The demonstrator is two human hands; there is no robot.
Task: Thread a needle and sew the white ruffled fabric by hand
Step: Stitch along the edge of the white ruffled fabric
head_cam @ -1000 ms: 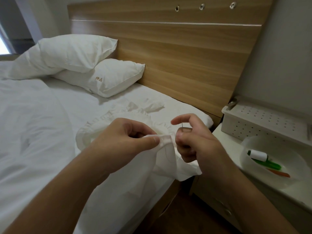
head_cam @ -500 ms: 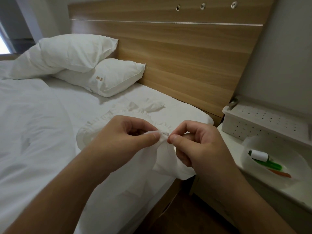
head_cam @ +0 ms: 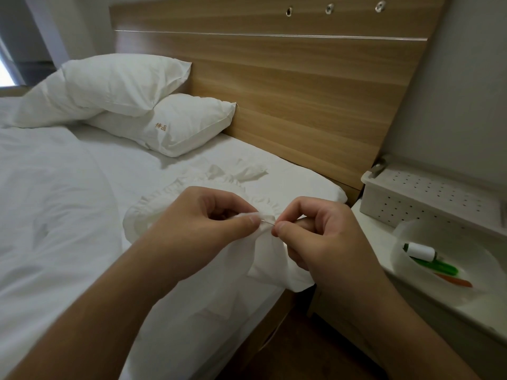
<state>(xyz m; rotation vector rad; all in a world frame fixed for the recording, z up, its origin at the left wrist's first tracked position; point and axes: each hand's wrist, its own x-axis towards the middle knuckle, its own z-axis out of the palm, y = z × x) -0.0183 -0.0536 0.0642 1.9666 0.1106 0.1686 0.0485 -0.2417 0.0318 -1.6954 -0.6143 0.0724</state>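
Fabric (head_cam: 263, 250) pinched; bowl (head_cam: 450, 281) holds spool (head_cam: 421, 250).

Two pillows (head_cam: 142, 105) against headboard (head_cam: 288, 78); perforated box (head_cam: 428, 198) beside bowl (head_cam: 439, 259).

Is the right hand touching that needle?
Touching. The head view shows the right hand pinching the needle between thumb and forefinger at the white ruffled fabric.
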